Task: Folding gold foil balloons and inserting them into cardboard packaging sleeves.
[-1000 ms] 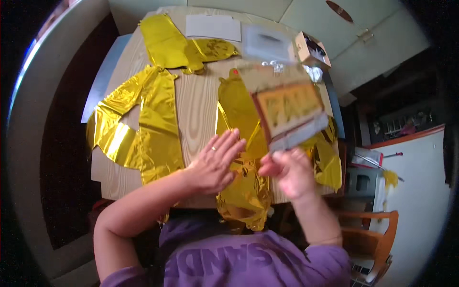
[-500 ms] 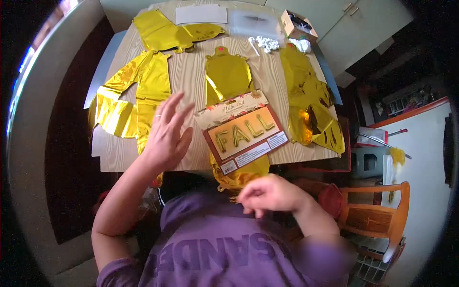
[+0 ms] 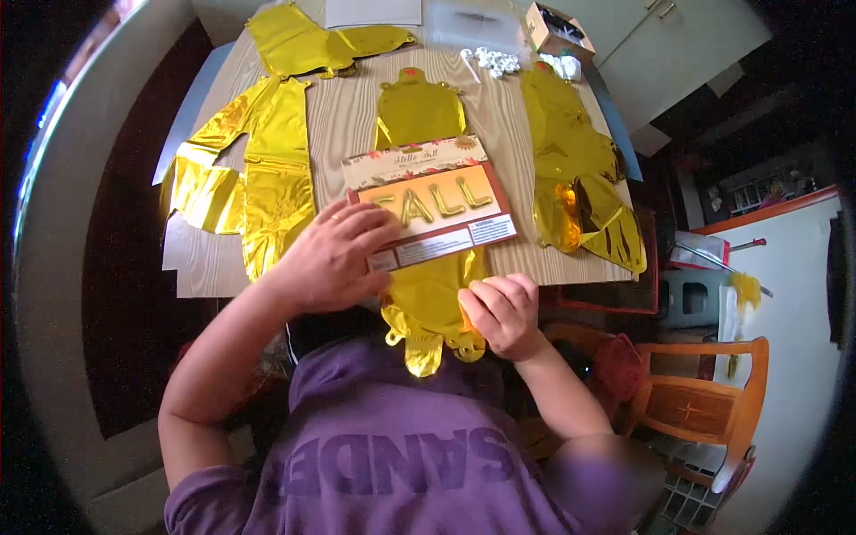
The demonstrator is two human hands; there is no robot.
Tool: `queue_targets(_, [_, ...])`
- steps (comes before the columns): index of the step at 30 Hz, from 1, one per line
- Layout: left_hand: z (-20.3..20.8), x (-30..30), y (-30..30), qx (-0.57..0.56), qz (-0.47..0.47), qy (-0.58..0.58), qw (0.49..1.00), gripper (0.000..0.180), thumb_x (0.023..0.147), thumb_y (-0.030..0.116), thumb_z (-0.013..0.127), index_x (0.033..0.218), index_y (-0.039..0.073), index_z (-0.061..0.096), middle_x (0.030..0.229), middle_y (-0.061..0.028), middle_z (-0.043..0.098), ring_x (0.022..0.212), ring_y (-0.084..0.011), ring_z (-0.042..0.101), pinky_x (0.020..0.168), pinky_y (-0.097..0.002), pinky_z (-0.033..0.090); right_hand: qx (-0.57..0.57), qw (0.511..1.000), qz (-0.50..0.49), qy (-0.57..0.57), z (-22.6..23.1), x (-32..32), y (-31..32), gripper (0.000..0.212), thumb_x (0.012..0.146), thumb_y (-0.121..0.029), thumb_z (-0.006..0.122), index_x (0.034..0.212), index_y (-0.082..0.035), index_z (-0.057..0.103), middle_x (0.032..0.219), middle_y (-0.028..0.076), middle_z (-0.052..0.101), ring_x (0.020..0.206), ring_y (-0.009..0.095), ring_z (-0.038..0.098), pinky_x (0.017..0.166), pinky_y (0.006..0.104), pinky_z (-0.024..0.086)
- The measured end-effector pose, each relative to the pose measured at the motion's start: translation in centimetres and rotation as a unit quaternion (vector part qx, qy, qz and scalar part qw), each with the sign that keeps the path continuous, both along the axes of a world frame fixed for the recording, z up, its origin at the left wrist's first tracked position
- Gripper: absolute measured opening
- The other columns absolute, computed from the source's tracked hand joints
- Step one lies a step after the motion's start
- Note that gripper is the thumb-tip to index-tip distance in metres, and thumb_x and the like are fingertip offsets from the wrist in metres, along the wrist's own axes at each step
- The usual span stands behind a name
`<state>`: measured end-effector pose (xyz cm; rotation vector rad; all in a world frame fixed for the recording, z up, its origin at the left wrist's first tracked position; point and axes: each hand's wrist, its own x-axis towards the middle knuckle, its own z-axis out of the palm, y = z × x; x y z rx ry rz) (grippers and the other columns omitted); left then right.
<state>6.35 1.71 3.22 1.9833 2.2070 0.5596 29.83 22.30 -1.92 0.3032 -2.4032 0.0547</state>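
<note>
A flat package card (image 3: 428,203) with gold letter balloons pictured on it lies on a deflated gold foil balloon (image 3: 419,116) in the middle of the wooden table (image 3: 343,125). My left hand (image 3: 334,254) rests spread on the card's lower left corner, fingers apart. At the table's near edge my right hand (image 3: 501,312) pinches the lower end of that gold balloon (image 3: 426,312), which hangs over the edge toward my purple shirt.
More flattened gold foil balloons lie at the left (image 3: 259,169), far left (image 3: 312,40) and right (image 3: 580,169). A small open cardboard box (image 3: 555,27), a clear bag (image 3: 473,27) and white paper (image 3: 373,11) sit at the far edge. An orange wooden chair (image 3: 704,401) stands right.
The card was held up in my right hand, then came down flat on the table. My left hand has settled on it and my right hand has moved to the balloon's lower end.
</note>
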Motion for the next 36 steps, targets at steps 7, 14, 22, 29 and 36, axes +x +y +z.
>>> queue_targets(7, [-1.8,-2.1,-0.6,0.038,-0.023,-0.006,0.999,0.054,0.078,0.017,0.065,0.131,0.008,0.058,0.146,-0.0183,0.051,0.140,-0.0407,0.044,0.118,-0.0577,0.031,-0.047,0.997,0.060,-0.017,1.0,1.6,-0.7,0.023,0.085,-0.014,0.074,0.108,-0.012,0.069,0.108,0.005,0.070,0.098,0.021,0.066,0.089,0.0401,0.045])
queue_targets(14, [-1.5,2.5,-1.8,0.046,-0.033,0.029,0.998,0.072,0.066,0.016,0.068,0.137,0.007,0.054,0.144,-0.0175,0.052,0.138,-0.0372,0.047,0.118,-0.0573,0.031,-0.059,0.997,0.056,-0.013,-0.4,2.8,0.4,0.028,0.091,-0.019,0.070,0.117,-0.011,0.065,0.122,0.009,0.066,0.110,0.024,0.062,0.094,0.0389,0.047])
queue_targets(22, [-4.0,3.6,-1.0,0.088,0.029,0.056,0.994,0.057,0.074,0.016,0.071,0.129,0.009,0.059,0.143,-0.0130,0.054,0.139,-0.0323,0.047,0.118,-0.0540,0.032,-0.002,0.996,-0.061,-0.063,-0.4,0.1,2.2,0.033,0.097,-0.015,0.059,0.129,-0.010,0.063,0.132,0.008,0.061,0.123,0.027,0.057,0.105,0.0465,0.044])
queue_targets(29, [-4.6,3.3,-0.8,0.120,0.043,0.004,0.992,0.041,0.079,0.011,0.071,0.119,0.010,0.063,0.138,-0.0085,0.060,0.135,-0.0296,0.052,0.116,-0.0531,0.035,-0.063,0.994,-0.060,-0.068,-0.7,-0.1,1.7,0.029,0.093,-0.017,0.060,0.119,-0.010,0.069,0.118,0.006,0.066,0.114,0.024,0.061,0.104,0.0461,0.044])
queue_targets(36, [-5.3,2.6,-0.3,0.156,0.073,-0.058,0.983,0.029,0.080,0.009,0.071,0.108,0.011,0.063,0.125,-0.0067,0.067,0.120,-0.0270,0.062,0.106,-0.0485,0.043,-0.255,0.964,-0.055,-0.050,-0.7,-1.2,2.6,0.030,0.088,-0.014,0.071,0.117,-0.007,0.067,0.108,0.012,0.070,0.097,0.029,0.066,0.085,0.0415,0.053])
